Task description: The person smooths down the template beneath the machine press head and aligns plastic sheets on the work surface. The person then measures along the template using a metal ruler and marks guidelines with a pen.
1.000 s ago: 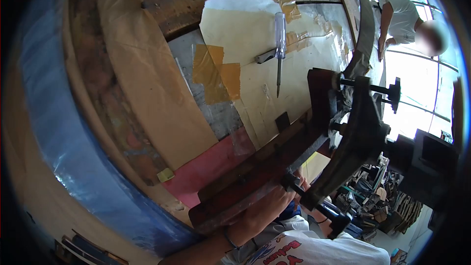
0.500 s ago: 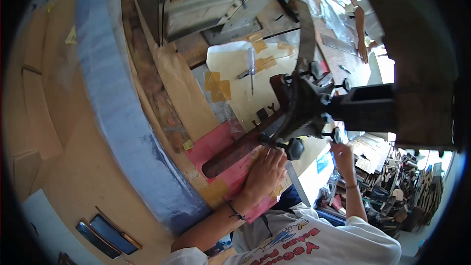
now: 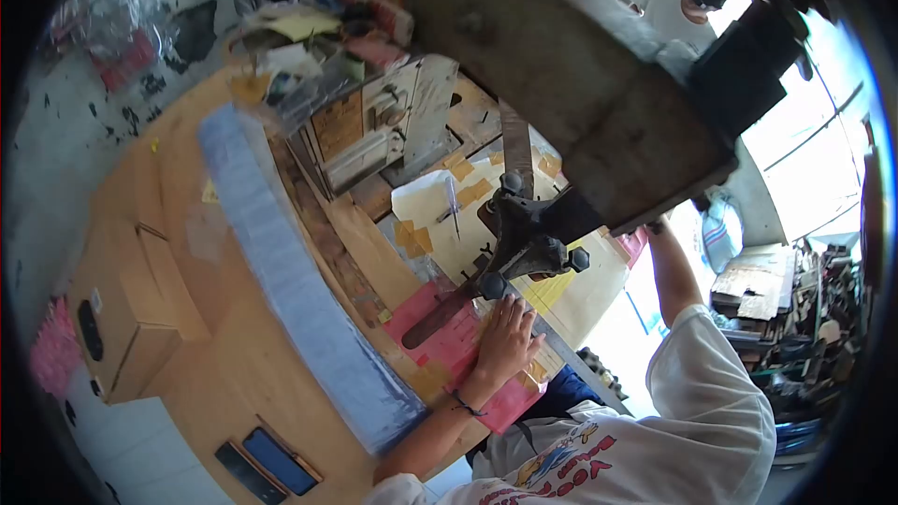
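My left hand point(image 3: 507, 341), with a dark bracelet at the wrist, rests palm down with fingers stretched out. It lies on the red sheet point(image 3: 510, 404), its fingertips close to the bolted metal head point(image 3: 524, 236) of a machine. A dark bar point(image 3: 440, 316) extends from under that head across the red sheet. My right hand point(image 3: 659, 223) is raised beside the machine's heavy arm point(image 3: 645, 131), which hides most of its fingers; what it holds, if anything, cannot be seen. Beyond the head, a pale sheet point(image 3: 421, 201) patched with brown tape carries a thin pen-like tool point(image 3: 456, 210).
A long blue-grey padded strip point(image 3: 281, 262) curves along the wooden table point(image 3: 224, 355). Two phones point(image 3: 281, 460) and a cardboard box point(image 3: 140, 327) lie at left. A small drawer cabinet point(image 3: 374, 122) stands behind. Another person point(image 3: 678, 14) is at the far right. Scrap pieces point(image 3: 795, 337) are piled at right.
My right hand has risen and moved behind the machine's arm. My left hand stays on the red sheet, its fingers straighter. The camera has tilted upward, bringing more of the room into view.
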### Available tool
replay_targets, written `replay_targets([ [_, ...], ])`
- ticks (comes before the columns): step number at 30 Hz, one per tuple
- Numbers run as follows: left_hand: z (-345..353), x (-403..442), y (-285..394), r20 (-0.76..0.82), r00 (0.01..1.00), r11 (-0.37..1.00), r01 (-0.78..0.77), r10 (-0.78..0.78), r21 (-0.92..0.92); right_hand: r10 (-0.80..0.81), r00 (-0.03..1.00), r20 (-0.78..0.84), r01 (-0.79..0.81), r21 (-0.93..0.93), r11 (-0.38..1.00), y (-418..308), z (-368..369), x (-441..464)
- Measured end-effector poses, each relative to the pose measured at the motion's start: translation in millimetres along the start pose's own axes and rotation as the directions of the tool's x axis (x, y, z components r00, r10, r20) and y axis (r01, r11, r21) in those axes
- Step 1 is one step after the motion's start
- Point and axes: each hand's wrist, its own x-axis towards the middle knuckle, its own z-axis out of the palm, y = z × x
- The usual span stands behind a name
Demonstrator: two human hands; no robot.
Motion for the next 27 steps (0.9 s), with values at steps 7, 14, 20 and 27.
replay_targets([
  [7, -27, -9, 11, 0.191, 0.978, 0.993, -0.099, 0.085, 0.066, -0.033, 0.995, 0.097, 0.046, -0.134, 0.990, 69, 93, 66],
  [14, -244, 7, -2, 0.389, 0.885, 0.629, 0.152, 0.257, -0.762, -0.040, 0.999, 0.019, 0.044, -0.229, 0.973, 79, 99, 59],
  [20, -193, 108, -143, 0.117, 0.943, 0.899, 0.332, -0.311, -0.285, 0.021, 0.999, 0.046, -0.013, -0.158, 0.987, 78, 74, 38],
  [27, -114, 141, -172, -0.079, 0.975, 0.978, 0.210, -0.209, 0.006, 0.030, 0.997, 0.069, -0.025, -0.071, 0.997, 84, 36, 14],
])
